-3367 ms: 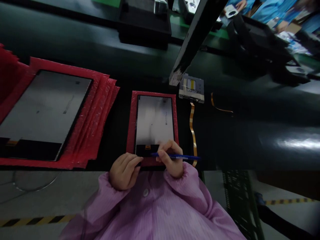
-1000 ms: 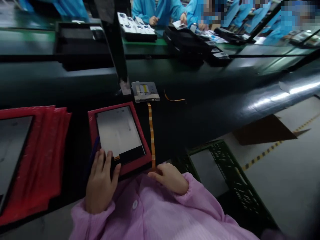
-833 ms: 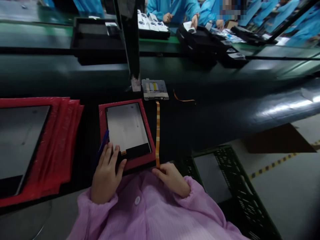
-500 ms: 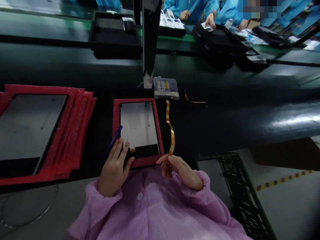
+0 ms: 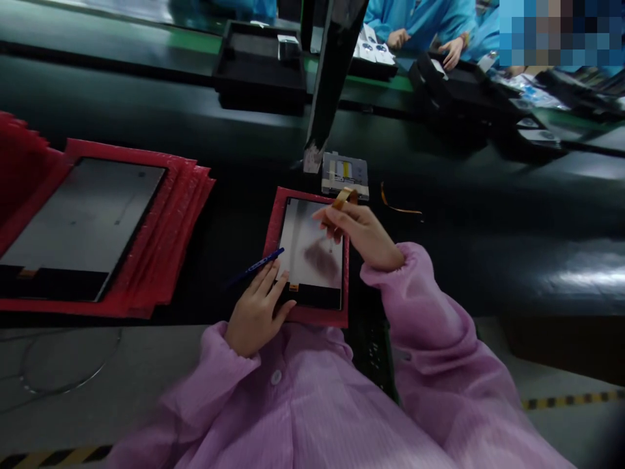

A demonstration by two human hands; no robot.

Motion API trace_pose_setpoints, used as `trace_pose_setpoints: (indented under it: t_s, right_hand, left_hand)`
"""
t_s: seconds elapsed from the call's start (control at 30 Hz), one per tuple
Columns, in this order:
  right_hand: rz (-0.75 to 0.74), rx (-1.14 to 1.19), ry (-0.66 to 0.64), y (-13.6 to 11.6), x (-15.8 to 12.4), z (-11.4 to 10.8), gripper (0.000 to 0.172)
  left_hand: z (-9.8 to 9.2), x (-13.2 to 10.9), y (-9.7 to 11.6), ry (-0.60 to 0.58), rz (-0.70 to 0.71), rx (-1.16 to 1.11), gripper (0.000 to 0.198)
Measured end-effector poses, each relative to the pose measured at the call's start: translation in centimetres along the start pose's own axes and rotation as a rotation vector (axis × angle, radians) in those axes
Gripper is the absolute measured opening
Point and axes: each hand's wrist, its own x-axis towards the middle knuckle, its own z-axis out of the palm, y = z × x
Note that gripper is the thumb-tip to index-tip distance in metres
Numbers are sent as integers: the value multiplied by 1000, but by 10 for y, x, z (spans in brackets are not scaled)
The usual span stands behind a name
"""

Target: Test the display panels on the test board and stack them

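Note:
A screen panel (image 5: pixel 305 260) with a black lower strip lies on a red sheet (image 5: pixel 273 225) in front of me. My left hand (image 5: pixel 258 309) rests with fingers spread on its lower left edge, beside a blue pen (image 5: pixel 258 262). Over the panel's upper right part, my right hand (image 5: pixel 359 228) pinches an orange flex cable (image 5: pixel 343 197), which curls up from the fingertips. Just behind that hand sits a flat grey device (image 5: pixel 359 172) with a yellow strip.
More panels (image 5: pixel 105 195) on stacked red sheets (image 5: pixel 183 228) lie at the left. A loose orange cable (image 5: pixel 398 208) is at the right. Behind stand a dark post (image 5: pixel 329 78), black trays (image 5: pixel 261 65) and people in blue (image 5: pixel 415 23).
My right hand has moved up and forward from the near table edge to above the panel, and the cable it pinches is now bunched up. My left hand stays on the panel's edge.

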Motion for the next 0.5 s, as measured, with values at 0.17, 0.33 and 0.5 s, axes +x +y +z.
trace_pose_setpoints:
  t_s: [0.17, 0.33, 0.5]
  right_hand:
    - [-166, -82, 68, -30, 13, -23, 27]
    - [-119, -54, -218, -19, 4, -18, 30]
    - [-39, -54, -472, 39, -9, 15, 31]
  left_hand:
    - [-2, 0, 4, 55, 7, 34, 51]
    - [-2, 0, 4, 49, -10, 22, 53]
    - [-2, 1, 4, 64, -2, 6, 50]
